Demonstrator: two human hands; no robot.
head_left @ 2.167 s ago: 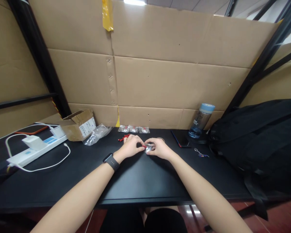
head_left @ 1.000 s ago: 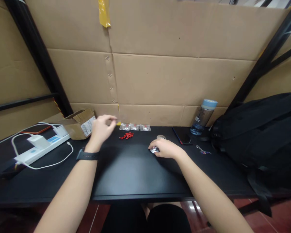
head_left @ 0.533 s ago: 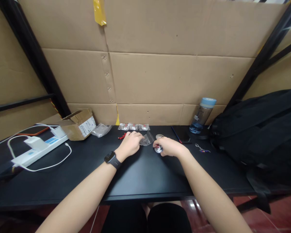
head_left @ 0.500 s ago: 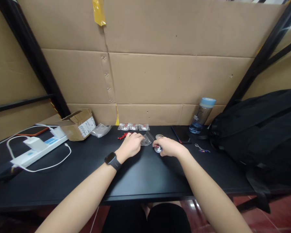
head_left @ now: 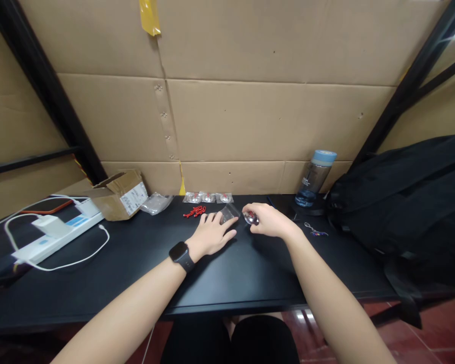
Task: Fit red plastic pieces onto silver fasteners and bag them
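My left hand (head_left: pixel 211 234) lies with fingers spread on the table, its fingertips on a small clear plastic bag (head_left: pixel 230 213). A little to the right, my right hand (head_left: pixel 268 220) grips a shiny round metal disc (head_left: pixel 251 217) with red on it, held between thumb and fingers and partly hidden by them. Just behind my left hand is a small heap of red cords (head_left: pixel 194 211). Farther back, three similar round pieces in clear packets (head_left: pixel 208 197) lie in a row near the cardboard wall.
To the left stand an open cardboard box (head_left: pixel 123 196), a crumpled plastic bag (head_left: pixel 156 203) and a white power strip (head_left: pixel 60 237) with cables. At right are a water bottle (head_left: pixel 315 179), a small keychain (head_left: pixel 315 230) and a black backpack (head_left: pixel 405 202).
My left hand has spread its fingers over the clear bag and shifted slightly toward me. My right hand has raised and tilted the metal disc, moving slightly back and right.
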